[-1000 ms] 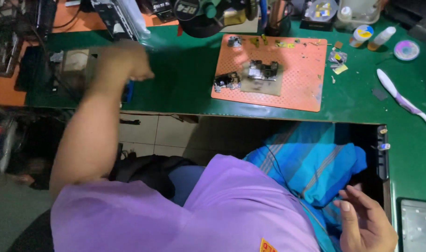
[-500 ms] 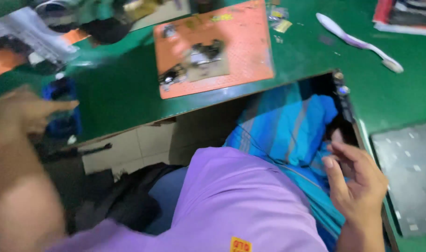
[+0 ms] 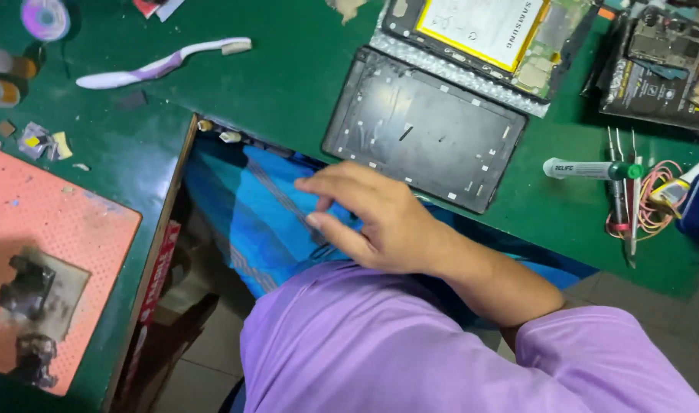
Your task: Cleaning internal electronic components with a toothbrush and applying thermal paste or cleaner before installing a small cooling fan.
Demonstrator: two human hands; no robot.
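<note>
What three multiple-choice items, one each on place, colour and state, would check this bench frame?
1. Where does the right hand rest?
A. on the blue striped cloth in the person's lap
B. on the orange mat
C. on the toothbrush

2. What colour is the toothbrush handle?
A. red
B. white and purple
C. black

3. What state is the tablet at the top in?
A. sealed, screen lit
B. wrapped in cloth
C. opened, battery and boards exposed

Answers: 1 A, the fingers lie on the cloth just below the green table edge. 2 B, a pale handle with a purple strip. 3 C, its dark back cover lies detached beside it.
</note>
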